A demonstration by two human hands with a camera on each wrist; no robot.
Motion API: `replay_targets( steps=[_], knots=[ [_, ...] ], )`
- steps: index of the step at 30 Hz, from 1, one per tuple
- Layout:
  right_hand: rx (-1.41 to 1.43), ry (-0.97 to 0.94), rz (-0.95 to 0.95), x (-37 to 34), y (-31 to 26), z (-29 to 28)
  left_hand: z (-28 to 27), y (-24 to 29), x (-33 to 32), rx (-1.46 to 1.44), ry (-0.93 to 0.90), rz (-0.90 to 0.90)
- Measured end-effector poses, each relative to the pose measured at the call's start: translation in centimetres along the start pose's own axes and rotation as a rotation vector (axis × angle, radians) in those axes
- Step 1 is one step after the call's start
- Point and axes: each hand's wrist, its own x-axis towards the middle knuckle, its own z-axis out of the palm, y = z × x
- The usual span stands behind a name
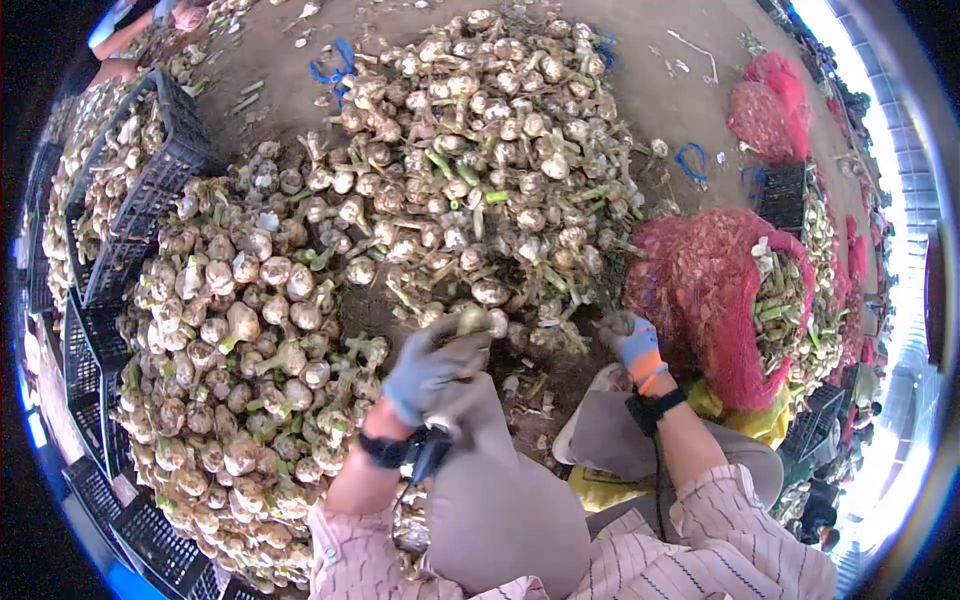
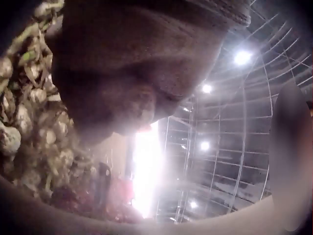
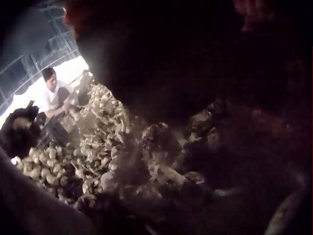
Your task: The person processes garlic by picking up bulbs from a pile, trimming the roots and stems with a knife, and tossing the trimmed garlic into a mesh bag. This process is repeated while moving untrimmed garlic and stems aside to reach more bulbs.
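My left hand (image 1: 435,365), in a grey-blue work glove, is over my knee beside the central heap. Its fingers curl round a garlic bulb (image 1: 472,320), partly hidden by the glove. My right hand (image 1: 630,340), gloved with an orange band, is low at the heap's near right edge. Its fingers are curled about a thin dark tool (image 1: 604,299), whose kind I cannot tell. In front of both hands spreads a heap of garlic with stems (image 1: 490,150). To the left lies a pile of trimmed garlic bulbs (image 1: 240,330). Both wrist views are dark and blurred around the hands.
A red mesh sack (image 1: 690,290) of cut stems lies open at my right, with another red sack (image 1: 770,110) beyond. Black crates (image 1: 150,180) line the left side. Blue twine (image 1: 692,161) lies on the ground. Another person (image 3: 56,93) crouches beside garlic.
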Motion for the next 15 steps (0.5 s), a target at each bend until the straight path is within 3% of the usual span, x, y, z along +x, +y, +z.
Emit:
replay_targets(
  steps=[1, 2, 4, 5, 6, 7, 9, 11, 13, 14, 15],
  knots=[
    [0.075, 0.039, 0.065, 1.5, 0.0, 0.3, -1.0, 0.6, -1.0, -0.053, 0.104, -0.019],
    [0.153, 0.077, 0.13, 2.7, -0.4, 0.4, -1.9, 3.3, -3.0, -0.302, 0.274, -0.171],
    [0.035, 0.193, 0.021, 4.6, -2.5, 0.8, -3.1, 7.4, -7.7, -0.521, 0.745, 0.042],
    [-0.023, 0.246, -0.032, 5.5, -3.3, 1.1, -6.6, 5.3, -12.2, -0.025, 0.982, 0.147],
    [-0.117, 0.199, -0.05, 7.1, -2.3, 1.9, -6.9, 8.3, -14.4, -0.379, 1.015, 0.339],
    [-0.212, 0.151, -0.07, 9.6, 0.6, 3.8, -7.5, 8.1, -16.2, -0.449, 1.083, 0.352],
    [0.062, 0.199, -0.062, 12.6, 5.3, 7.5, -8.6, 7.7, -20.0, -0.583, 1.22, 0.389],
    [0.441, 0.231, -0.012, 13.0, 5.0, 9.1, -7.2, 5.5, -17.6, -0.192, 1.363, 0.175],
    [0.801, 0.141, 0.154, 8.3, -1.9, 7.2, -5.6, 3.1, -13.2, -0.167, 0.945, -0.031],
    [0.908, 0.058, 0.28, 4.9, -6.2, 5.7, -4.4, 1.9, -10.0, -0.328, 0.772, -0.084],
    [0.954, -0.006, 0.248, 3.9, -6.0, 6.6, -2.2, 2.2, -6.6, -0.139, 0.557, -0.018]
  ],
)
